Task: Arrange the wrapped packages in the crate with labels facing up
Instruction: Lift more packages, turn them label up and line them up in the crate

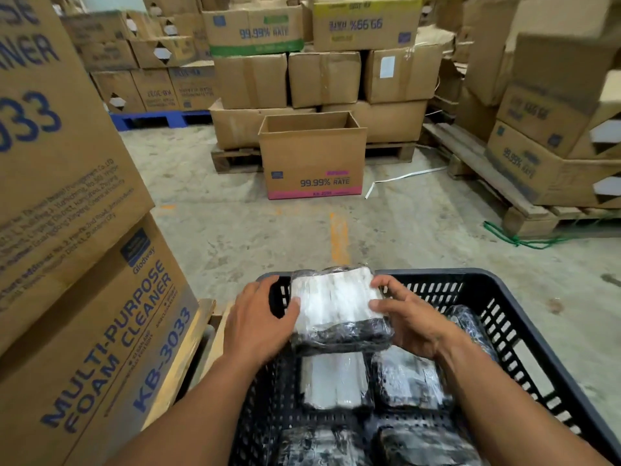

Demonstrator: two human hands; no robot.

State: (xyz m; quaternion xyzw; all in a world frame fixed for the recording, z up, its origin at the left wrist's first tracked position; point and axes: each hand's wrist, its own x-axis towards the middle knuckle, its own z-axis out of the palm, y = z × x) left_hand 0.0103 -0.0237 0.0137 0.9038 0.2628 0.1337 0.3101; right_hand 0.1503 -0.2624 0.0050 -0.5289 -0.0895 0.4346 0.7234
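A black slotted plastic crate (524, 317) fills the lower right of the head view. I hold one wrapped package (336, 304), black with a white label side up, above the crate's far left corner. My left hand (258, 317) grips its left edge and my right hand (406, 314) grips its right edge. Below it in the crate lie a package with a white label up (332, 381), a shiny dark one beside it (410, 381), another dark one by the right wall (470, 324), and more dark wrapped packages (423, 445) along the near edge.
Stacked foam cleaner cartons (84, 297) stand close on my left. An open carton (312, 156) sits on the concrete floor ahead, with carton stacks on pallets (319, 79) behind it and a wooden pallet with cartons (524, 183) to the right. A white strap (403, 178) lies on the floor.
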